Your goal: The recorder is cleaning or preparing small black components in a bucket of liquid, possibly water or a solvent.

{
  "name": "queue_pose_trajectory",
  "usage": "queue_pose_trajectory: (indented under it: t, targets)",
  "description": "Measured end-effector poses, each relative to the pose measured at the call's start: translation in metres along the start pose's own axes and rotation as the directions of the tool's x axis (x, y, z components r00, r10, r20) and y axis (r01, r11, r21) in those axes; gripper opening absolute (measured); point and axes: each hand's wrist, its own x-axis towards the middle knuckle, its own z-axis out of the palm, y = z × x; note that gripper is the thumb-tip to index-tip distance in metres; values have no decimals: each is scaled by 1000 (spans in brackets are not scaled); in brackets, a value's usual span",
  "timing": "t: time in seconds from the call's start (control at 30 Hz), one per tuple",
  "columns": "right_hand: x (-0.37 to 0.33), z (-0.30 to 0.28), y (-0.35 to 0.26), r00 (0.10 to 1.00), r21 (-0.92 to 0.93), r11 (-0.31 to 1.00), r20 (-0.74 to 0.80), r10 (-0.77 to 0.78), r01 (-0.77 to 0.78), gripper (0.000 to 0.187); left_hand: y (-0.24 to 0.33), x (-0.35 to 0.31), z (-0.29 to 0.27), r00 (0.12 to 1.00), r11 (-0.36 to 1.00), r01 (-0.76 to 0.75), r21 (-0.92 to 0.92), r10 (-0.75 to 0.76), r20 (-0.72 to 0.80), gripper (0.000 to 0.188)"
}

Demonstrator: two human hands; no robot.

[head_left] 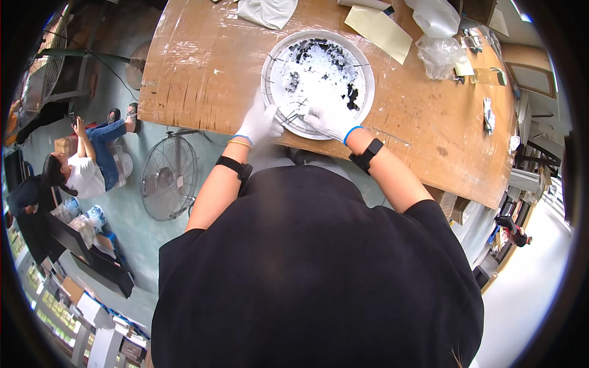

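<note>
A round, pale metal-looking tray [370, 83] rests at the near edge of the wooden table, with small white and black pieces spread inside it. Several thin dark strips or sticks lie over its rim and near its front. My left hand [260, 124], in a white glove, is at the tray's near left rim with curled fingers; whatever it may hold is too small to make out. Also gloved in white, my right hand [334, 120] reaches over the near rim. Its fingers are bent together beside the thin dark strips [295, 116], and their tips are washed out by glare.
On the worn wooden table [429, 122] lie a white cloth [267, 12], a yellowish sheet [379, 32], clear plastic bags [438, 55] and a white glove [488, 115]. A standing fan [169, 176] is on the floor at left, near a seated person [86, 159] holding a phone.
</note>
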Motion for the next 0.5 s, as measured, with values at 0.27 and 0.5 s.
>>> queue_pose_trajectory:
  t: [0.27, 0.5]
  targets:
    - [-21, 44, 10, 976, 148, 964, 22, 218, -219, 35, 14, -6, 4, 996, 995, 85, -45, -85, -5, 58]
    - [-24, 51, 1, 974, 172, 963, -54, 218, -206, 35, 0, 2, -1, 999, 999, 47, -12, -48, -12, 58]
